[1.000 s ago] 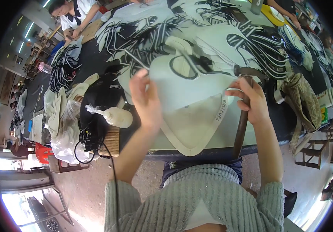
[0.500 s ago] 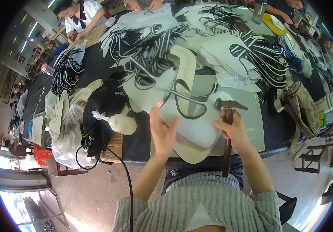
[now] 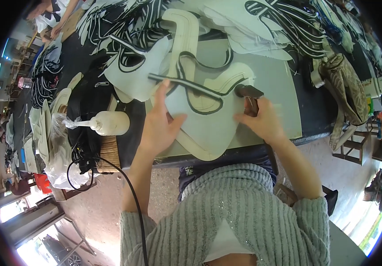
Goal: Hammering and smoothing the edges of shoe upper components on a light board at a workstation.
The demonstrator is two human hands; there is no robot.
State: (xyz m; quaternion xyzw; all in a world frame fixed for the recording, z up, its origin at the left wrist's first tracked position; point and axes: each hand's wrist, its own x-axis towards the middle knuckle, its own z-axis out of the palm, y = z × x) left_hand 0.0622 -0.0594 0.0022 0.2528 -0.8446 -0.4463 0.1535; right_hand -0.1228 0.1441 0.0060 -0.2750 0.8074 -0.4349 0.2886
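A white shoe-upper-like piece (image 3: 211, 131) with black-and-white trim lies over a cream, curved pattern-like piece (image 3: 180, 29) on the pale green board. My left hand (image 3: 157, 124) rests at the white piece's left edge, thumb and index finger spread apart. Its index fingertip reaches the trim strip (image 3: 204, 91), which crosses the piece with a loose end on the left. My right hand (image 3: 266, 119) is closed round the handle of a hammer (image 3: 249, 91). The dark hammer head sits at the piece's right edge, and the handle is mostly hidden by the hand.
Another trimmed white piece (image 3: 133, 73) lies to the left. A squeeze bottle (image 3: 111, 123) with a wrapped nozzle lies near a black cable (image 3: 131, 186). Stacked white pieces (image 3: 262, 44) with trailing strips are at the back. A patterned bag (image 3: 344, 88) is at the right; a co-worker sits far left.
The view has tilted downward. The white piece now lies flatter over the cream piece. The hammer has turned, so its handle no longer shows hanging below my right hand.
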